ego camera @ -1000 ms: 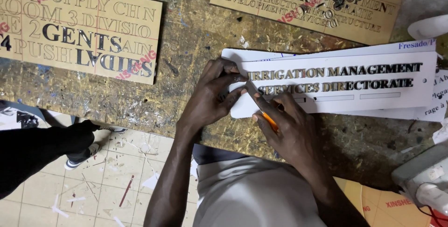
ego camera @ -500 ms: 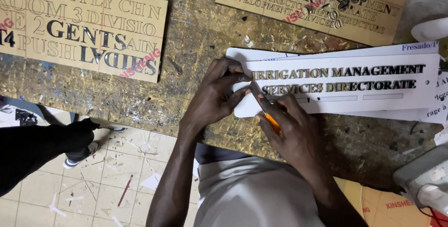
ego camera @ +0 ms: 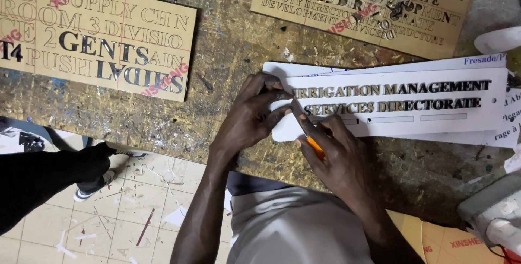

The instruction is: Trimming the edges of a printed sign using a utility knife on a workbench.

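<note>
A long white sign board (ego camera: 434, 115) with raised dark letters in two rows lies on the worn wooden workbench (ego camera: 228, 63). My left hand (ego camera: 255, 115) presses its fingertips on the board's left end, beside the first letters. My right hand (ego camera: 339, 158) grips an orange-handled cutter (ego camera: 310, 140) whose blade points up at the left end of the lower letter row. Both hands touch the board close together.
A tan panel with cut-out letters (ego camera: 97, 36) lies at the bench's left, another tan lettered panel (ego camera: 363, 6) at the top right. White sheets stick out under the board. Another person's dark trouser leg and shoe (ego camera: 81, 174) stand on the tiled floor at left. Grey equipment (ego camera: 488, 212) sits at lower right.
The view has shifted slightly; both hands stay at the board's left end with the cutter, with only small finger movements.
</note>
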